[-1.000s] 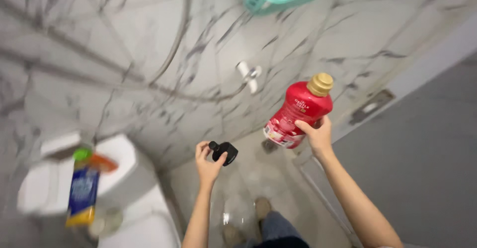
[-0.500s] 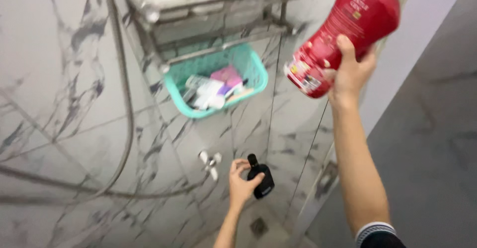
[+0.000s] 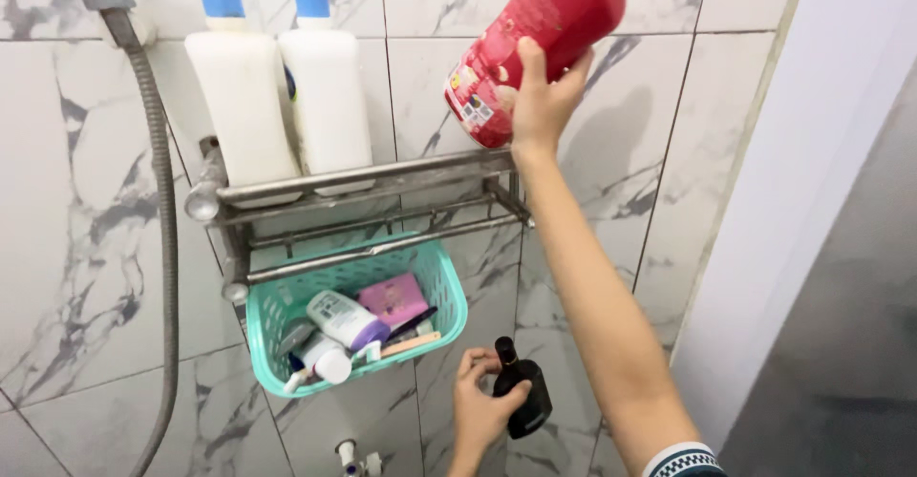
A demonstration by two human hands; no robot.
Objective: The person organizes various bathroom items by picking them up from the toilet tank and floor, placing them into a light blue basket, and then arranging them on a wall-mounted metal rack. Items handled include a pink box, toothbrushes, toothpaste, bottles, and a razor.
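My right hand (image 3: 540, 105) grips the red bottle (image 3: 535, 42), tilted, just above the shelf (image 3: 363, 176); my left hand (image 3: 478, 405), well below the shelf, holds a black bottle (image 3: 523, 396).

A red bottle (image 3: 540, 33) with a patterned label near its base is tilted above the metal shelf (image 3: 363, 176). Two white bottles with blue caps (image 3: 287, 85) stand upright on it. Below, a teal basket (image 3: 425, 329) holds a pink packet (image 3: 394, 297) and small white tubes (image 3: 334, 329).

A home bathroom's shower corner: marble-look wall tiles (image 3: 86, 276), a shower hose (image 3: 164, 200) at left, a metal rack (image 3: 363, 176) of toiletry bottles mid-frame.
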